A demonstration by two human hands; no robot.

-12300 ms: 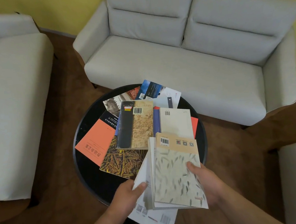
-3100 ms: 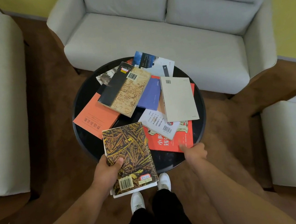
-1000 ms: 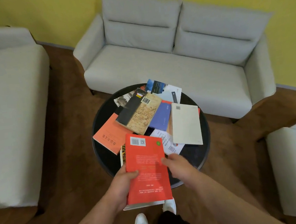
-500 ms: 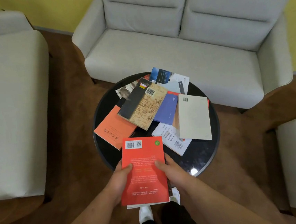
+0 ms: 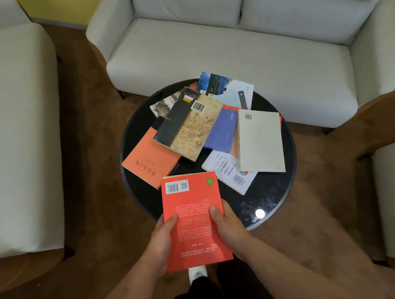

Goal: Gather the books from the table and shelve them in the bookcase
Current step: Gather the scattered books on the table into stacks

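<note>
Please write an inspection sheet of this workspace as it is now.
Surface: round black table, partly covered by books.
Job's things: red book held over the near rim; orange book, map-cover book, blue book, cream book and white book lie overlapping on the table; bookcase not in view.
Clutter: nothing seen.
Hands: left hand and right hand grip the red book's sides.
Cables: nothing seen.
Surroundings: grey sofa behind the table; brown floor.
</note>
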